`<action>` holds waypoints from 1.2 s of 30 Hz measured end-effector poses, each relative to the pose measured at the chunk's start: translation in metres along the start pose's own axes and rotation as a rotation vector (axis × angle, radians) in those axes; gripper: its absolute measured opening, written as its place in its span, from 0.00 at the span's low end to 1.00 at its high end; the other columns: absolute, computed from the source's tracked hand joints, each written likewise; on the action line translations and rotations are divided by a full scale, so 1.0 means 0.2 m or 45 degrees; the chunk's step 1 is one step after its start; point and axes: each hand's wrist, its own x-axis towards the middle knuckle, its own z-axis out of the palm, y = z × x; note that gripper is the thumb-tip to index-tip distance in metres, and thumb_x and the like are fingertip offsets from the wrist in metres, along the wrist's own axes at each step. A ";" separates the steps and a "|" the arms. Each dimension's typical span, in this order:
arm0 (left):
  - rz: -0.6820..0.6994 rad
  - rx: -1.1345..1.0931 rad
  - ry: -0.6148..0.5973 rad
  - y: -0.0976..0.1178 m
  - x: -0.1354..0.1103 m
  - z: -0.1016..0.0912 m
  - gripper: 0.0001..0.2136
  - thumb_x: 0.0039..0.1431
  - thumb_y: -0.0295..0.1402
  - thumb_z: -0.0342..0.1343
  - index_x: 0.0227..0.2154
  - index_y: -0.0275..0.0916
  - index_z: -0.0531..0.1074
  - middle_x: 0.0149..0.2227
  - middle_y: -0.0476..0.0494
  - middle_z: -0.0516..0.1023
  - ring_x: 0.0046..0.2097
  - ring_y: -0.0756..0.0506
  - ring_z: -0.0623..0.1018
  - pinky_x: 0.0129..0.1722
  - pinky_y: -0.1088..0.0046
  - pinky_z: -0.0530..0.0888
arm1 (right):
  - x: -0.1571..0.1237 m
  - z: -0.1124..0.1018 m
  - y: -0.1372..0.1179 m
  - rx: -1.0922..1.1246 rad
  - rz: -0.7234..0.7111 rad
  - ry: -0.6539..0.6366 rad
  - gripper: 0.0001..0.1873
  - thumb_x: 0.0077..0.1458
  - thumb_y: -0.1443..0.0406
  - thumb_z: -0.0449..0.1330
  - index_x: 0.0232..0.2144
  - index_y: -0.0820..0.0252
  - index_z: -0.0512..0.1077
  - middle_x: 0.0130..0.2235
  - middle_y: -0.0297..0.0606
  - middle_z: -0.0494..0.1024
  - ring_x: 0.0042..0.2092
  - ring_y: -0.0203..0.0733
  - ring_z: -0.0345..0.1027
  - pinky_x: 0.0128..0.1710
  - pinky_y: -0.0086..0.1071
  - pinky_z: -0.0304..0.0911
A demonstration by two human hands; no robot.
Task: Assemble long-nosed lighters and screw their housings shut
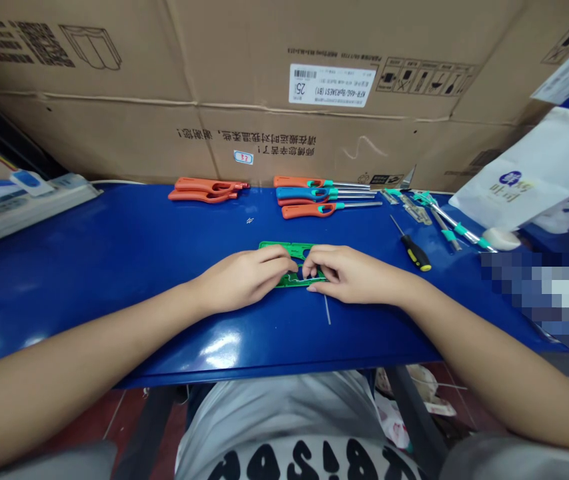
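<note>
At work with left hand [259, 273] and right hand [341, 270] on green handle halves [298, 249], mid-table, with fingers curled in a grip too hidden to tell. Apparently laid with white wire [300, 280]; not yet joined.

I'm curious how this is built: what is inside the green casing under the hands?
A thin white wire lies along the green casing. The left hand and right hand cover parts of it, so anything beneath them cannot be seen.

white glare spots the blue table [199, 243], wide-angle distortion stretches edges, and pixelation masks a right-hand patch.
</note>
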 end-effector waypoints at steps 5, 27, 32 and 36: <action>0.000 -0.107 0.020 0.00 0.01 -0.01 0.10 0.68 0.29 0.51 0.47 0.38 0.74 0.46 0.40 0.77 0.44 0.46 0.79 0.44 0.72 0.76 | 0.00 0.00 -0.01 -0.028 0.022 0.000 0.08 0.55 0.71 0.65 0.39 0.62 0.72 0.30 0.29 0.67 0.27 0.32 0.56 0.32 0.28 0.55; -0.271 -0.321 0.286 0.04 0.02 0.04 0.07 0.62 0.28 0.61 0.40 0.39 0.83 0.36 0.45 0.84 0.33 0.49 0.80 0.34 0.75 0.75 | 0.00 0.00 -0.01 -0.004 -0.013 0.035 0.10 0.58 0.66 0.63 0.43 0.59 0.70 0.32 0.31 0.70 0.31 0.34 0.61 0.34 0.29 0.57; -0.404 -0.409 0.315 0.06 0.02 0.06 0.07 0.59 0.28 0.64 0.39 0.39 0.83 0.37 0.47 0.86 0.33 0.48 0.82 0.33 0.76 0.76 | 0.01 0.03 0.00 -0.021 -0.035 0.134 0.08 0.63 0.67 0.58 0.44 0.59 0.71 0.35 0.34 0.74 0.32 0.35 0.64 0.35 0.29 0.59; -0.366 -0.359 0.304 0.06 0.02 0.06 0.07 0.60 0.28 0.63 0.40 0.41 0.83 0.38 0.47 0.86 0.33 0.48 0.82 0.33 0.75 0.75 | 0.02 0.05 0.02 -0.109 -0.115 0.202 0.05 0.62 0.67 0.60 0.41 0.60 0.73 0.37 0.38 0.76 0.34 0.37 0.67 0.36 0.30 0.60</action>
